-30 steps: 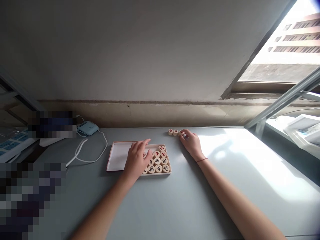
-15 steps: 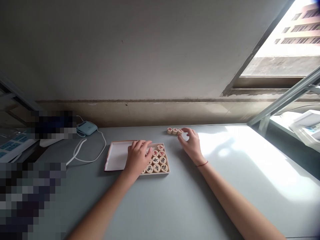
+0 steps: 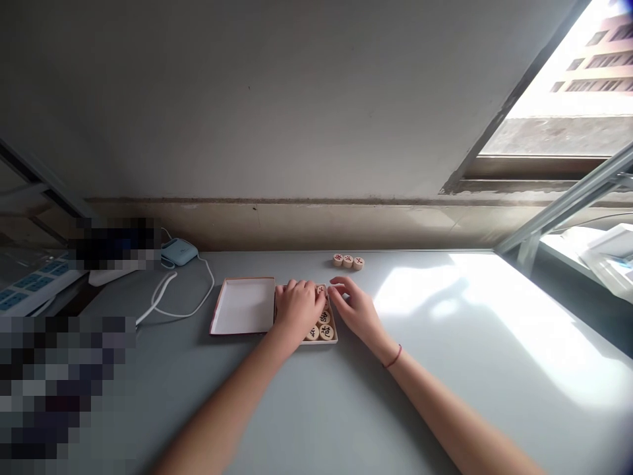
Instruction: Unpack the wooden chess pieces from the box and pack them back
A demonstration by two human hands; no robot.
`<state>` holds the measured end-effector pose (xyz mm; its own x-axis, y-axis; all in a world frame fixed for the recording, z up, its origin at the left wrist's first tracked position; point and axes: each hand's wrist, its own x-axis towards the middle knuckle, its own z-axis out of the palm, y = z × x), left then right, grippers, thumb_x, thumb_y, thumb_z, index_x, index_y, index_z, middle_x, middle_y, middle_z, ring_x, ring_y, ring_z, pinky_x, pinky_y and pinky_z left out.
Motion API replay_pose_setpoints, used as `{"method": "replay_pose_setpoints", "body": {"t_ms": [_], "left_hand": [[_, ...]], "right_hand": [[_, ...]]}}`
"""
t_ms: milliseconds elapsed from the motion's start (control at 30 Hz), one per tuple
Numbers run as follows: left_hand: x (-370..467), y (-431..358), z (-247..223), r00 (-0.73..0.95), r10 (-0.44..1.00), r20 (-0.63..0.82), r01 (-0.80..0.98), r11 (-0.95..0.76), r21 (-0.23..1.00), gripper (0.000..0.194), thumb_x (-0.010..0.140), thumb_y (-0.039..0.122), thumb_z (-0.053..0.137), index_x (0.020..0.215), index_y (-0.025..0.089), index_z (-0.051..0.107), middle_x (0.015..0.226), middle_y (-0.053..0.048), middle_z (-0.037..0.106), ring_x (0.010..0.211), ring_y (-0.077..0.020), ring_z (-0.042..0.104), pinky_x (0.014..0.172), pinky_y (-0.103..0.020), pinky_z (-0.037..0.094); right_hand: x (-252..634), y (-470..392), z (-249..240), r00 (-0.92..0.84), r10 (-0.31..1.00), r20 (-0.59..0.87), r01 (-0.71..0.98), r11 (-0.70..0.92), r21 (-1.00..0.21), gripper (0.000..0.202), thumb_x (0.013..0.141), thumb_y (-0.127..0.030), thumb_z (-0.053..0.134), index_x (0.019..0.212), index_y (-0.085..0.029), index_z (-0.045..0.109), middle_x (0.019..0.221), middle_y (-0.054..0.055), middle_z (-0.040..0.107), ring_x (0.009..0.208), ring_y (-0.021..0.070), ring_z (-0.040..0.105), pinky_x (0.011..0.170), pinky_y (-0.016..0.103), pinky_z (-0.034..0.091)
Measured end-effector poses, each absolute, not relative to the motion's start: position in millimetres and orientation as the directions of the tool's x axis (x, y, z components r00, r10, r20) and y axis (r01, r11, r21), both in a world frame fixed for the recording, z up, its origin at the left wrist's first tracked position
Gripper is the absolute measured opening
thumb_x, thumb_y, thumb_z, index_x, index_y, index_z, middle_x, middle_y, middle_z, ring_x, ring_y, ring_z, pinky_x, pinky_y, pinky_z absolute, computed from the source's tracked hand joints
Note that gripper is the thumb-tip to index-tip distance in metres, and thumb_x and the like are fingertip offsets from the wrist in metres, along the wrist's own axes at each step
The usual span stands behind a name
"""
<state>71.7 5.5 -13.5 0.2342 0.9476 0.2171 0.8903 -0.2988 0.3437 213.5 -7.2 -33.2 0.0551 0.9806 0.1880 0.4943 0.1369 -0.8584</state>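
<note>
At the box's (image 3: 324, 342) right edge, your right hand (image 3: 359, 311) is back, fingers apart, three pieces (image 3: 348, 261) now lined up. Left hand (image 3: 297, 309) covers the box; can't tell its grip.

The one wide view looks from the person's head, close over the desk (image 3: 316, 412), facing forward and down toward the wall (image 3: 297, 119), with left hand (image 3: 299, 309) and right hand (image 3: 357, 312) near its centre.

Lid (image 3: 244, 307) left of box (image 3: 324, 342) — discs (image 3: 326, 332) inside; three more discs (image 3: 348, 261) behind.
</note>
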Motion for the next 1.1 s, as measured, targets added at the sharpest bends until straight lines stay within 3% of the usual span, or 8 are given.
{"method": "replay_pose_setpoints", "body": {"t_ms": [200, 367, 500, 633, 767, 933, 1000, 1100], "left_hand": [[70, 4, -4, 0.198, 0.94, 0.279, 0.815, -0.316, 0.485, 0.011, 0.09, 0.03, 0.054, 0.087, 0.022, 0.061, 0.085, -0.003, 0.073, 0.086, -0.0231, 0.063, 0.08, -0.037, 0.039], [69, -1, 3, 0.156, 0.951, 0.267, 0.607, -0.305, 0.733, 0.01, 0.089, 0.032, 0.056, 0.089, 0.023, 0.061, 0.087, 0.0, 0.072, 0.077, -0.0166, 0.064, 0.075, -0.03, 0.045], [63, -3, 7, 0.069, 0.974, 0.217, 0.448, -0.224, 0.865, 0.012, 0.086, 0.034, 0.057, 0.089, 0.022, 0.06, 0.089, -0.001, 0.071, 0.082, -0.0164, 0.065, 0.072, -0.028, 0.05], [52, -1, 7, 0.019, 0.973, 0.228, 0.285, -0.224, 0.932, 0.015, 0.087, 0.029, 0.057, 0.1, 0.022, 0.059, 0.093, -0.003, 0.07, 0.084, -0.0147, 0.066, 0.079, -0.029, 0.052], [45, 0, -1, 0.063, 0.98, 0.188, 0.223, -0.197, 0.955, 0.016, 0.087, 0.022, 0.056, 0.101, 0.021, 0.063, 0.1, -0.005, 0.067, 0.088, -0.014, 0.065, 0.081, -0.028, 0.054], [47, -1, -9, 0.091, 0.979, 0.183, 0.286, -0.202, 0.937, 0.024, 0.084, 0.016, 0.058, 0.107, 0.02, 0.062, 0.101, -0.005, 0.064, 0.084, -0.013, 0.065, 0.078, -0.026, 0.056], [49, -4, -10, 0.128, 0.955, 0.268, 0.41, -0.297, 0.862, 0.023, 0.085, 0.019, 0.059, 0.107, 0.021, 0.062, 0.101, -0.004, 0.064, 0.08, -0.0133, 0.065, 0.077, -0.027, 0.056], [50, -9, -11, 0.228, 0.88, 0.416, 0.582, -0.466, 0.667, 0.023, 0.088, 0.024, 0.059, 0.11, 0.023, 0.061, 0.099, -0.003, 0.065, 0.08, -0.0157, 0.064, 0.077, -0.03, 0.054]], "right_hand": [[213, -7, -35, 0.014, 0.895, 0.445, 0.596, 0.351, -0.723, 0.022, 0.082, -0.026, 0.049, 0.102, -0.023, 0.057, 0.102, 0.008, 0.068, 0.094, 0.0235, 0.063, 0.073, 0.036, 0.051], [209, -12, -32, -0.069, 0.779, 0.623, 0.597, 0.533, -0.6, 0.024, 0.086, -0.025, 0.055, 0.109, -0.025, 0.054, 0.102, 0.006, 0.069, 0.092, 0.022, 0.064, 0.077, 0.038, 0.052], [218, -8, -28, -0.079, 0.757, 0.648, 0.622, 0.545, -0.561, 0.018, 0.09, -0.027, 0.053, 0.107, -0.025, 0.057, 0.101, 0.006, 0.069, 0.089, 0.021, 0.065, 0.075, 0.036, 0.052], [254, 10, -33, 0.101, 0.748, 0.656, 0.751, 0.375, -0.544, 0.016, 0.089, -0.033, 0.052, 0.097, -0.022, 0.061, 0.095, 0.008, 0.07, 0.087, 0.023, 0.064, 0.073, 0.036, 0.05], [293, 29, -53, 0.227, 0.789, 0.57, 0.838, 0.14, -0.528, 0.02, 0.086, -0.04, 0.052, 0.082, -0.022, 0.061, 0.087, 0.006, 0.071, 0.079, 0.0236, 0.06, 0.075, 0.038, 0.046], [302, 36, -65, 0.273, 0.862, 0.427, 0.867, -0.027, -0.498, 0.02, 0.083, -0.039, 0.051, 0.079, -0.023, 0.062, 0.083, 0.007, 0.071, 0.083, 0.0279, 0.058, 0.073, 0.04, 0.043], [290, 30, -57, 0.252, 0.839, 0.483, 0.861, 0.033, -0.508, 0.022, 0.084, -0.039, 0.051, 0.081, -0.022, 0.063, 0.09, 0.01, 0.071, 0.089, 0.0291, 0.057, 0.077, 0.043, 0.043], [256, 9, -34, 0.124, 0.83, 0.544, 0.734, 0.292, -0.613, 0.022, 0.087, -0.04, 0.051, 0.09, -0.021, 0.062, 0.094, 0.009, 0.069, 0.091, 0.0249, 0.059, 0.08, 0.04, 0.046]]}}
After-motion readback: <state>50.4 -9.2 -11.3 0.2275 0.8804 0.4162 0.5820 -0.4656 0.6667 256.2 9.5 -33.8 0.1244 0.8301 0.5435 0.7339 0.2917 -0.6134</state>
